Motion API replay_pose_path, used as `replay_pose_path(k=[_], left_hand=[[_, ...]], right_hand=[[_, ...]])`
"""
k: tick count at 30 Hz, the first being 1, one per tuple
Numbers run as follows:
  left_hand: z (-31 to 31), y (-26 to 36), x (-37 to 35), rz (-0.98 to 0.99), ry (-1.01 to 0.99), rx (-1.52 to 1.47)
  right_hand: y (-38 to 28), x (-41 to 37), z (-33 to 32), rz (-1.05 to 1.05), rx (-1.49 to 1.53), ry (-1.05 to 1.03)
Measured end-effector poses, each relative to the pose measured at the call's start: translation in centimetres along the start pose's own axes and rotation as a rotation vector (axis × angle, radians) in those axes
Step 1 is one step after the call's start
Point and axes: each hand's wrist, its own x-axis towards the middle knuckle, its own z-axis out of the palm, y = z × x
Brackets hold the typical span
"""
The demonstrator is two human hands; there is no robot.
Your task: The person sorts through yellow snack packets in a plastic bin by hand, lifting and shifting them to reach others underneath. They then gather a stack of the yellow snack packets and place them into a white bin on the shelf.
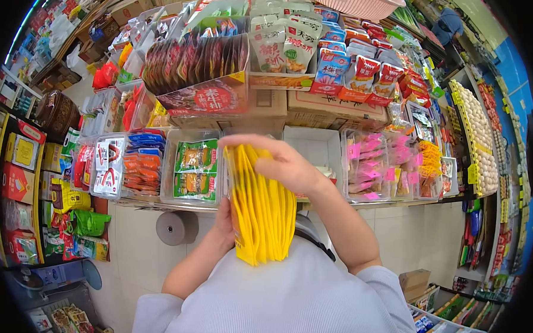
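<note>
A thick row of yellow snack packets (266, 217) is held upright in front of my chest. My left hand (225, 220) grips the stack low on its left side, with most of its fingers hidden behind the packets. Over the top curves my right hand (287, 165), its fingers closed on the upper edges and somewhat blurred. Just beyond the stack, a clear bin with green packets (196, 162) stands to the left. On the right is a white-walled bin (313, 142), its near part covered by my right forearm.
Bins of orange packets (142, 172) and pink packets (367, 156) line the counter's front. A red box of dark packets (207, 96) and grey-green pouches (285, 43) sit behind. Egg trays (476, 133) stand right. A grey round stool (177, 227) is below the counter.
</note>
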Motion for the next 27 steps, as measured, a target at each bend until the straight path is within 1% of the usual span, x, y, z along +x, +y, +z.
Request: replay_pose_path(k=[2,3,6,7,8,9,11,12,13,15,17,20,21,22,24,25,27], left_hand=[[-1.0,0.1,-0.2,0.022,0.005,-0.011],[-0.9,0.2,-0.2,0.032,-0.008,0.000],[-0.2,0.5,-0.1,0.068,-0.099,0.066],[-0.3,0.7,0.0,0.041,-0.038,0.073],[-0.3,0.8,0.2,0.053,-0.049,0.095],[0.1,0.8,0.2,0.037,0.055,0.040],[0.4,1.1,0.2,0.019,0.181,0.000],[0.2,1.2,0.2,0.019,0.202,0.015],[0.2,1.3,0.3,0.011,0.205,-0.013],[0.0,1.6,0.4,-0.003,0.212,-0.068],[0.5,2.0,0.7,0.007,0.146,-0.070],[1.4,1.9,1.3,0.035,0.022,0.026],[1.9,1.8,1.4,0.042,-0.017,0.056],[2.4,1.7,1.5,0.049,-0.055,0.087],[4.1,1.9,2.0,0.060,0.006,0.152],[5.8,2.1,2.6,0.061,0.108,0.183],[4.7,1.9,2.3,0.053,0.023,0.168]], right_hand=[[0.9,0.1,-0.4,-0.040,0.037,0.091],[1.1,0.1,-0.6,-0.058,0.051,0.053],[0.7,0.3,-0.4,-0.156,0.133,0.058],[0.8,0.6,-0.7,-0.147,0.155,0.082],[0.9,1.0,-1.2,-0.139,0.178,0.105],[1.0,1.3,-1.5,-0.132,0.200,0.128],[0.9,0.7,-1.0,-0.122,0.123,-0.051],[0.7,0.5,-1.0,-0.116,0.083,-0.141],[0.5,0.5,-1.1,-0.141,0.018,-0.115],[0.7,0.5,-1.2,-0.106,0.143,-0.040],[0.1,0.7,-0.8,-0.092,0.198,-0.029],[-1.1,0.6,-1.7,-0.105,0.025,-0.193],[-0.3,0.6,-1.6,-0.127,0.115,-0.131],[-0.2,0.5,-1.7,-0.133,0.113,-0.104],[-0.4,0.5,-2.0,-0.151,0.109,-0.054],[-1.0,0.1,-2.3,-0.107,0.006,-0.160],[-1.1,0.2,-2.6,-0.092,0.044,-0.123]])
